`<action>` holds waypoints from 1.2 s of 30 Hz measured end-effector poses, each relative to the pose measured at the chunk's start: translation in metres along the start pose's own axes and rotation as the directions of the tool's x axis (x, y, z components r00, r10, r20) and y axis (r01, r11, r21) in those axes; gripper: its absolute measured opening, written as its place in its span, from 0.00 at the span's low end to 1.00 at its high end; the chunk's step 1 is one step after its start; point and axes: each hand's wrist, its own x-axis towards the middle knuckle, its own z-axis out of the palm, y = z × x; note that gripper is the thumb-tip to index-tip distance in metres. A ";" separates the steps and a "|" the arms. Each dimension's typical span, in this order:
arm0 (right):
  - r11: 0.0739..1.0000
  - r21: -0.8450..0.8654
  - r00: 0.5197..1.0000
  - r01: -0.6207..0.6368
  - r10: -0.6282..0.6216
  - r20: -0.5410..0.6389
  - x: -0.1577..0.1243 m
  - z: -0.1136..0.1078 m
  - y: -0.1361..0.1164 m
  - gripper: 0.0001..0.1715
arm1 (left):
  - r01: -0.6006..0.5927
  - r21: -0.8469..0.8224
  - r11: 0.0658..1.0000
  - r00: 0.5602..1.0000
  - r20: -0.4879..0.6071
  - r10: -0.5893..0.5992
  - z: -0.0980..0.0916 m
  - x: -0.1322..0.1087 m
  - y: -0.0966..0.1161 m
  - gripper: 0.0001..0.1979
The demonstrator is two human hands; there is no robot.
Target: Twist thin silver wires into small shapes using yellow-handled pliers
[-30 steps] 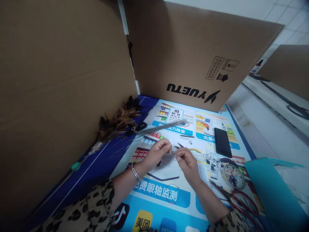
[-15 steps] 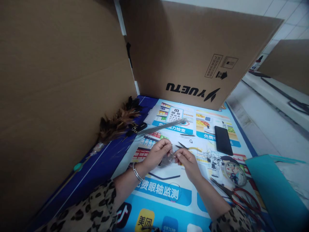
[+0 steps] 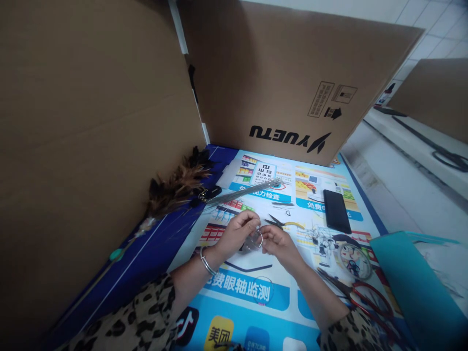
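Observation:
My left hand (image 3: 243, 229) is closed in a pinch, thumb against forefinger, on a thin bent wire (image 3: 261, 240). From the right, my right hand (image 3: 280, 244) comes up close to it, fingers curled at the wire's curved part. The wire makes a small shiny loop between both hands; its finer shape is blurred. Just beyond my fingers lie pliers (image 3: 283, 223) with a yellow handle. A bundle of straight thin wires (image 3: 243, 193) lies farther back. Nearer me, a thin wire ring (image 3: 272, 291) rests on the printed mat.
A cardboard box wall (image 3: 292, 73) stands behind. Feathers (image 3: 179, 180) lie at left. To the right are a black phone (image 3: 337, 210), tangled wire bits (image 3: 321, 239), a clear round dish (image 3: 370, 265), red-handled scissors (image 3: 373, 297) and a teal board (image 3: 413, 287).
My right hand has turned and its fingers are more curled. The wire loop now shows more plainly between my hands. My left hand stays nearly in place.

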 end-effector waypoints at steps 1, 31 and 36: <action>1.000 -0.008 1.000 -0.007 0.007 0.002 0.000 -0.001 0.002 0.11 | -0.003 -0.010 1.000 1.000 0.001 0.003 0.000 0.000 0.000 0.10; 0.874 0.393 0.955 -0.286 0.225 0.194 -0.004 0.001 -0.003 0.17 | 0.019 -0.065 0.998 0.999 0.047 -0.016 0.004 -0.003 0.002 0.10; 0.855 0.419 0.949 -0.304 0.236 0.208 -0.004 0.001 -0.004 0.15 | -0.031 -0.050 0.998 0.997 0.064 0.034 0.003 -0.002 0.002 0.08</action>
